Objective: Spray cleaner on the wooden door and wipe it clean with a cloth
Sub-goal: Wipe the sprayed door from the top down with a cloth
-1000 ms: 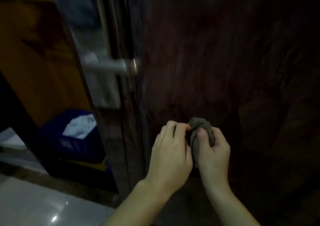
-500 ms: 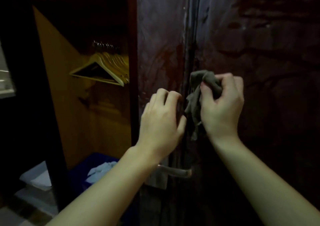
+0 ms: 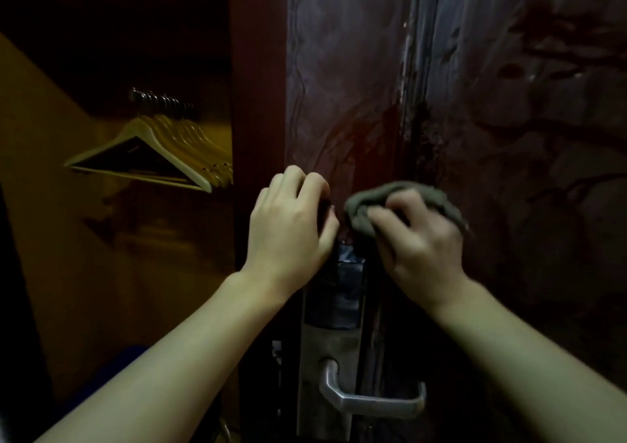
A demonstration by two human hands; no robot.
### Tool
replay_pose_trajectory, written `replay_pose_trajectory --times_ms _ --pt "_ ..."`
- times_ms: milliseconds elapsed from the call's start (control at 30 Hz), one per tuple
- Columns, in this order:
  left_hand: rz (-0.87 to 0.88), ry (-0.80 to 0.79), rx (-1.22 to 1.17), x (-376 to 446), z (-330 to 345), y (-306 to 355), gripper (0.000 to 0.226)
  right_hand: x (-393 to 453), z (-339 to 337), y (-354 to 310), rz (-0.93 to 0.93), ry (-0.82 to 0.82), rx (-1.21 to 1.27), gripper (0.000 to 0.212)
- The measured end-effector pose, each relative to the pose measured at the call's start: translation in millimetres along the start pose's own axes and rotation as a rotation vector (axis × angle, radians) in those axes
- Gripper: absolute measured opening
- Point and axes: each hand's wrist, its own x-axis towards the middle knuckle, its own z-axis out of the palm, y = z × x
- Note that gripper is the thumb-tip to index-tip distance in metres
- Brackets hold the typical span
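bunched under the curled fingers of the right hand point(image 3: 424, 239), the grey cloth point(image 3: 400, 201) is pressed against the dark wooden door point(image 3: 339, 86), its folds spilling out above and to both sides of the knuckles; wadding it this way likely gives a firm pad to rub with. just beside it on the left, the left hand point(image 3: 288, 228) rests at the door's edge with fingers curled; whether they hook round the edge or only press on it i cannot tell, but the pose looks meant to keep the door from swinging under the rubbing. streaks and a wet sheen run up the panel above the grip, which suggests cleaner is already on the wood and wiping is under way. directly below the two hands sits a lock plate point(image 3: 332, 340) with a metal lever handle point(image 3: 373, 398) jutting out, an obstacle for any downward stroke. well off to the left, past the door's edge, pale wooden hangers point(image 3: 152, 150) hang in an open wardrobe. no spray bottle is in view.
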Motion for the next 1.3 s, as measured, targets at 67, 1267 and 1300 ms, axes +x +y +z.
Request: replay_pose_trajectory --times_ms 67,1267,1300 --pt "0.032 0.027 0.001 2 4 -4 0.021 35 -2 10 0.052 0.053 -0.058 0.017" --pt "-0.060 -0.024 -0.098 -10 -11 -61 0.025 50 23 -69 0.111 -0.235 -0.001 0.019" --pt "-0.063 -0.030 -0.100 -11 -11 -63 0.025 42 22 -74 0.076 -0.264 0.000 0.018"
